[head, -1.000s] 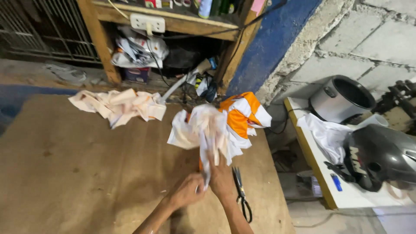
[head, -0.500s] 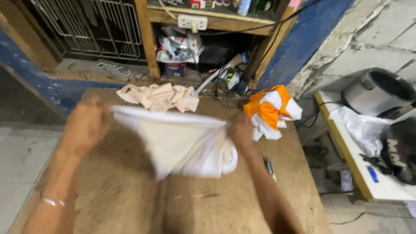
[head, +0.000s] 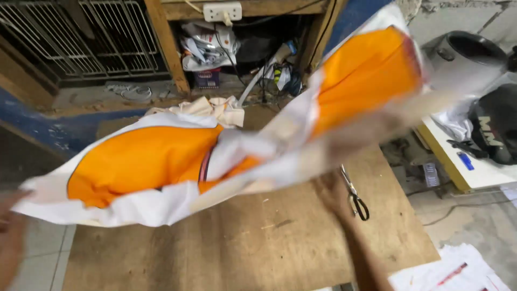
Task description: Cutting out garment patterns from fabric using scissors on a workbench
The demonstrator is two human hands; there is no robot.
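Orange and white cloth [head: 145, 167] stretches across the head view, spread in the air above the wooden table [head: 258, 242] and blurred on its raised right end. The left hand [head: 11, 248] sits at the frame's lower left edge, at the cloth's white corner; its grip I cannot tell. The right forearm rises from the bottom edge, and the right hand [head: 331, 194] goes up under the cloth, fingers hidden. Black-handled scissors [head: 354, 195] lie on the table just beside that wrist. A crumpled pale cloth [head: 207, 110] rests at the table's far edge.
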